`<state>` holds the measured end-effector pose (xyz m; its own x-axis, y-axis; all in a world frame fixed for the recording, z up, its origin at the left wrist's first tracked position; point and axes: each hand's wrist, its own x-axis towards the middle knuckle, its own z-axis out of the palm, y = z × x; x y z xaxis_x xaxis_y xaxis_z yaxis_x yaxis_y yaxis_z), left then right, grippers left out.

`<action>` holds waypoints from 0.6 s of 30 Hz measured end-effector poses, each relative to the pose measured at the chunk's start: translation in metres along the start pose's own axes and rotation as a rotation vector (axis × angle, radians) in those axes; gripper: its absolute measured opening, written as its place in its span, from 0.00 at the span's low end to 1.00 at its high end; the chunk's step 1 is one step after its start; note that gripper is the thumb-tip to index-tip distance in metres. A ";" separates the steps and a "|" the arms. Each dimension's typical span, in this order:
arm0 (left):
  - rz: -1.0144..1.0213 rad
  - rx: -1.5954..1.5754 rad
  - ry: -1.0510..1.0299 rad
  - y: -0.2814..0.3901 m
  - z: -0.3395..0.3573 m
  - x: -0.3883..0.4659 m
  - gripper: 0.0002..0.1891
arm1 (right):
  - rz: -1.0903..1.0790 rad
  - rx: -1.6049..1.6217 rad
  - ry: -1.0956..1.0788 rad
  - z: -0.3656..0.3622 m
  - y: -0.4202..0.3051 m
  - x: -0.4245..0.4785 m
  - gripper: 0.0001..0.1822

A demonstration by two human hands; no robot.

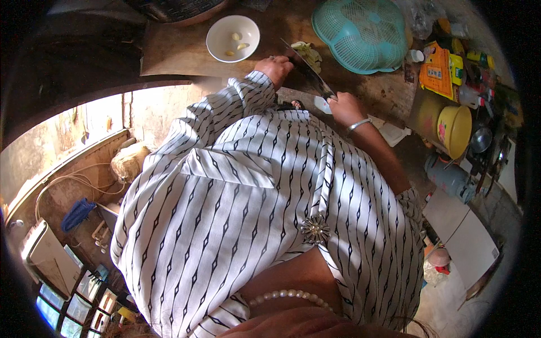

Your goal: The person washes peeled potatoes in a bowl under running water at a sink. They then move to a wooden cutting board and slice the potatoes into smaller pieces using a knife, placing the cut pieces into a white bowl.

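My right hand [346, 109], with a silver bangle at the wrist, grips the handle of a knife [312, 75]. Its dark blade slants up and to the left over the wooden table. Just left of the blade is my left hand [274, 69], fingers curled and knuckles up. Whether anything is under those fingers is hidden. Pale green vegetable pieces [310, 57] lie in a small pile against the far side of the blade. To the left, a white bowl [215, 47] holds a few peeled garlic cloves [242, 46].
A turquoise plastic colander [359, 36] lies upside down beyond the vegetable pieces. Further right are an orange packet [436, 69], bottles and a yellow basin [458, 132]. A gas cylinder [450, 177] stands low at the right. A dark round vessel [181, 9] is at the back left.
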<state>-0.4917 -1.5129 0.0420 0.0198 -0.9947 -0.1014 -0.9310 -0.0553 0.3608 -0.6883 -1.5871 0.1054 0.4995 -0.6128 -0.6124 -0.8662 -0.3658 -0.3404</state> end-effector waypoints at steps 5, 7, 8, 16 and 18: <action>0.051 -0.017 0.028 -0.002 0.007 0.000 0.11 | 0.030 0.089 0.051 0.011 0.006 0.002 0.18; 0.052 -0.024 0.017 0.000 0.003 0.000 0.11 | 0.048 0.159 0.038 0.008 0.010 0.000 0.18; 0.042 -0.035 -0.025 0.002 -0.003 0.002 0.10 | 0.032 0.158 0.026 0.006 0.011 -0.001 0.18; 0.084 -0.047 0.009 -0.010 0.001 -0.001 0.09 | 0.013 0.263 -0.102 0.013 0.022 0.017 0.18; 0.130 -0.057 0.050 -0.010 0.001 -0.001 0.10 | -0.014 0.297 0.016 0.021 0.019 0.015 0.19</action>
<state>-0.4829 -1.5116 0.0378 -0.0801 -0.9968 -0.0046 -0.9046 0.0708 0.4204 -0.6979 -1.5887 0.0746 0.5095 -0.6208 -0.5958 -0.8247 -0.1547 -0.5441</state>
